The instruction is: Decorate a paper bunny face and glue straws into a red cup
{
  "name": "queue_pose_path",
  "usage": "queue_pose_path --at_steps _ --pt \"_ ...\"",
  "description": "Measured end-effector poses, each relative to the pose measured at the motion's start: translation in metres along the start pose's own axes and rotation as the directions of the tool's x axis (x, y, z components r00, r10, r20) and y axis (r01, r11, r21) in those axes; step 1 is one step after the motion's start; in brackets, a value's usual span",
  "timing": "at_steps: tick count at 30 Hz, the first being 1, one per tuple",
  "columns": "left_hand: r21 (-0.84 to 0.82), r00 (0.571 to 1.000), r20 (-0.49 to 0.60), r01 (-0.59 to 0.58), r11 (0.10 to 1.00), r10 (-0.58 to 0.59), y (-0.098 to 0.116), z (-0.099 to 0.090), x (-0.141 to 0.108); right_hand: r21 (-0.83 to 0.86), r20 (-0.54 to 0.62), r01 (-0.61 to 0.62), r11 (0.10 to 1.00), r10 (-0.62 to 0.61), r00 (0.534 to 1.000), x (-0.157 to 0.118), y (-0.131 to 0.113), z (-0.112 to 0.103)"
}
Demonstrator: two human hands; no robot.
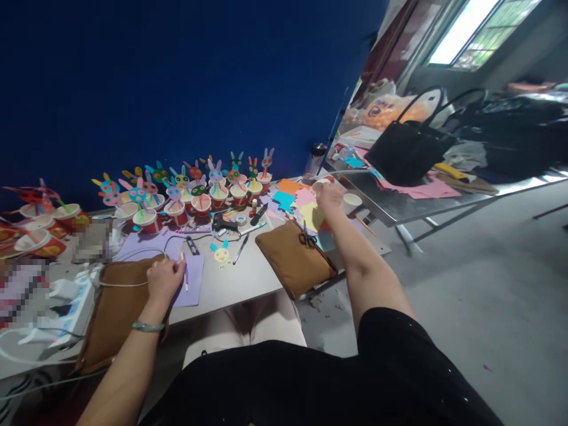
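Note:
My right hand (331, 198) reaches out to the far right of the table, its fingers closed on the rim of a paper cup (320, 186). Beside it is another paper cup (352, 202), its white inside showing. My left hand (165, 279) rests with curled fingers at the edge of a brown cushion (118, 316) and purple paper (195, 284). A thin purple and white stick (187, 277) is at its fingertips; what the fingers grip is unclear. Between my hands lie a yellow rabbit face with blue ears (220, 251) and a black pen (241, 249).
Paper cups with rabbit figures (217, 192) line the blue wall. A glue gun (225, 222), scissors (307, 236) on a second brown cushion (288, 254), and coloured paper (284, 201) are nearby. A power strip (75, 310) lies left; a black bag (406, 148) stands on the right table.

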State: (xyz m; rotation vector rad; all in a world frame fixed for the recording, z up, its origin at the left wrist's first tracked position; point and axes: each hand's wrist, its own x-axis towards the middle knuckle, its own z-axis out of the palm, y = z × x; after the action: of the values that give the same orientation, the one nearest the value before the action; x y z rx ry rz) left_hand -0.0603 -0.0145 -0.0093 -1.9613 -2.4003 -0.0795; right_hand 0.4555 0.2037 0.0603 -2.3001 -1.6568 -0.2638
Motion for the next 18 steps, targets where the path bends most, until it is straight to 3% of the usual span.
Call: queue_pose_path --at_steps 4,8,13,18 --pt "-0.018 1.0 -0.016 0.011 1.0 -0.011 0.0 0.004 0.001 -0.027 0.018 -0.109 0.994 0.11 0.994 0.04 0.027 0.013" --pt "-0.05 0.998 -0.066 0.017 0.999 -0.02 -0.002 0.01 0.0 -0.026 0.043 -0.14 0.99 0.141 0.989 0.064 0.035 0.031" --pt "-0.042 0.991 -0.136 -0.006 0.999 0.0 -0.004 0.016 -0.002 -0.031 0.065 -0.154 0.988 0.156 0.986 0.079 0.036 0.049" --pt "-0.068 0.987 -0.16 -0.007 0.998 -0.004 -0.006 0.018 -0.002 -0.032 0.056 -0.183 0.983 0.185 0.981 0.086 0.035 0.052"
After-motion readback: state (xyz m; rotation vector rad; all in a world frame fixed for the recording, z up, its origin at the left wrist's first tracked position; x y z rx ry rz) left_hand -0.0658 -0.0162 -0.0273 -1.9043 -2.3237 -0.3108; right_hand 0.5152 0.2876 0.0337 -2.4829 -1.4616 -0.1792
